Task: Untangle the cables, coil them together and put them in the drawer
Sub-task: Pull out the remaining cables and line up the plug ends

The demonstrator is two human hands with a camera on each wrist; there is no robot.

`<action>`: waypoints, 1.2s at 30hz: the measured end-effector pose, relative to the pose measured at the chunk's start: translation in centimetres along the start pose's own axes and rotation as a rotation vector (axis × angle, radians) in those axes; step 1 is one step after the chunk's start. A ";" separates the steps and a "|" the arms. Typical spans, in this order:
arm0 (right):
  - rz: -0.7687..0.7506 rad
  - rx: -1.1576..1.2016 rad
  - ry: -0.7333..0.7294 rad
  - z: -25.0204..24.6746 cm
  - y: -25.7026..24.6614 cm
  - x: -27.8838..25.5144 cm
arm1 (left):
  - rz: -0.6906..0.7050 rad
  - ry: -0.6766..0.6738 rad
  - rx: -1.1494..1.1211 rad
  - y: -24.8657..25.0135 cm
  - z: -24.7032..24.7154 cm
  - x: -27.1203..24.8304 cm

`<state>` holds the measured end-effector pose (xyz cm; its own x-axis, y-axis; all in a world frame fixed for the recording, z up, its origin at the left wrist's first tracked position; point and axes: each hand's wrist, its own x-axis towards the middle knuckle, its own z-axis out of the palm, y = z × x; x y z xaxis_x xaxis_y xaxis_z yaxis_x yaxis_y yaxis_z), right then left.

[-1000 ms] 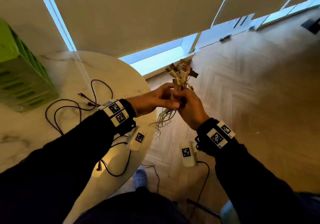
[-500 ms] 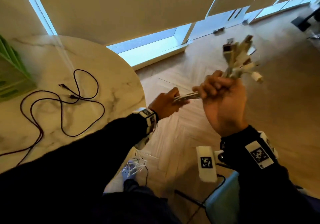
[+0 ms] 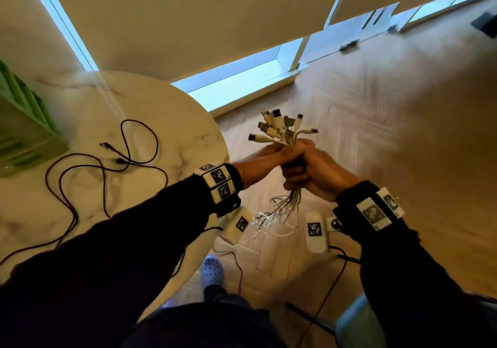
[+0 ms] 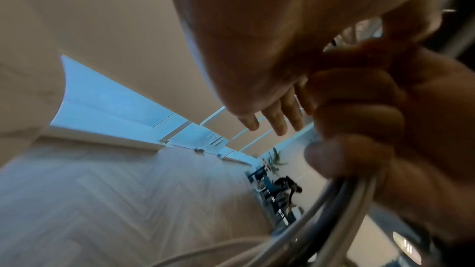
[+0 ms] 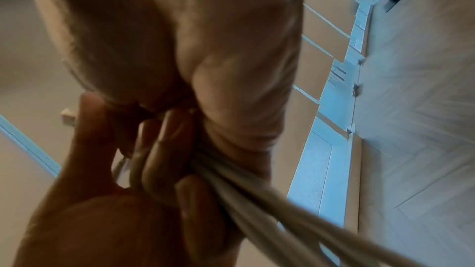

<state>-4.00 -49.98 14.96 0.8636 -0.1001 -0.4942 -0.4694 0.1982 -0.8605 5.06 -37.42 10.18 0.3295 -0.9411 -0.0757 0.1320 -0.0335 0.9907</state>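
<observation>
A bundle of white cables (image 3: 282,130) stands upright over the floor, its plugs fanning out on top and its loose ends (image 3: 289,205) hanging below. My right hand (image 3: 314,173) grips the bundle in a fist; in the right wrist view its fingers (image 5: 156,149) curl round the strands (image 5: 270,196). My left hand (image 3: 269,156) meets it from the left, thumb side against the bundle just under the plugs. In the left wrist view three of its fingers (image 4: 279,121) stretch straight past the right fist (image 4: 359,119). A black cable (image 3: 107,165) lies loose on the table.
The round marble table (image 3: 174,121) is to my left, with a green slatted box (image 3: 24,132) at its far left edge. Wooden floor spreads out to the right. My foot in a pale shoe (image 3: 212,269) stands below the hands, with thin black leads trailing beside it.
Half a second ago my right hand held the bundle high to the right, with the left hand apart on the strands. Now both hands are together, lower, on the bundle.
</observation>
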 end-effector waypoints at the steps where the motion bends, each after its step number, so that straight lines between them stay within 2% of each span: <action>1: 0.023 0.004 -0.027 0.4 0.0 0.2 | 0.015 0.022 -0.031 0.4 -0.2 0.0; 4: 0.022 0.026 -0.113 0.9 0.4 0.7 | 0.023 0.072 -0.042 1.8 -0.9 -0.3; 7: -0.093 0.070 -0.149 1.7 2.4 1.5 | -0.068 0.047 0.115 4.0 -1.5 -1.2; 9: -0.135 -0.102 -0.196 2.1 4.2 2.6 | -0.082 0.047 0.194 5.1 -2.1 -1.7; 10: -0.110 -0.219 -0.237 2.2 5.2 3.3 | -0.072 0.039 0.192 5.4 -2.5 -1.9; 15: 0.230 -0.772 -0.437 2.9 10.4 7.1 | -0.114 -0.004 0.010 6.9 -5.5 -4.1; 17: 0.336 -0.906 -0.455 2.4 11.5 8.3 | -0.143 0.005 -0.055 6.9 -7.0 -5.5; 18: 0.362 -0.952 -0.375 2.0 11.2 8.9 | -0.162 0.021 -0.082 6.8 -7.7 -6.3; 19: 0.339 -1.030 -0.233 1.7 10.8 9.6 | -0.165 0.052 -0.108 6.6 -8.4 -7.3; 21: 0.178 -1.250 0.097 1.5 9.6 10.8 | -0.116 0.155 -0.173 6.0 -9.6 -8.8; 22: 0.095 -1.348 0.208 1.9 9.1 11.3 | -0.072 0.231 -0.228 5.9 -10.1 -9.6; 23: 0.031 -1.410 0.261 2.8 8.6 11.6 | -0.024 0.314 -0.293 5.8 -10.6 -10.2; 24: 0.002 -1.431 0.248 4.1 8.5 11.8 | 0.029 0.406 -0.347 5.7 -11.2 -10.8; 26: 0.000 -1.398 0.131 7.3 8.7 11.7 | 0.137 0.592 -0.374 5.6 -12.3 -11.9; 29: -0.013 -1.295 -0.163 13.6 9.8 11.0 | 0.223 0.867 -0.236 5.0 -13.8 -14.4; 31: -0.011 -1.250 -0.340 17.7 10.8 10.2 | 0.209 1.001 -0.125 4.7 -14.3 -16.1; 34: -0.063 -1.231 -0.573 23.0 11.8 9.6 | 0.155 1.135 -0.091 4.2 -15.5 -19.8; 36: -0.097 -1.230 -0.650 24.9 11.4 9.2 | 0.117 1.228 -0.086 3.9 -16.6 -22.6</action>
<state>3.20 -24.40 3.73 0.6719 0.4689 -0.5734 0.0308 -0.7911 -0.6109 13.69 -10.72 13.85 0.9960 0.0037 -0.0895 0.0887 0.0954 0.9915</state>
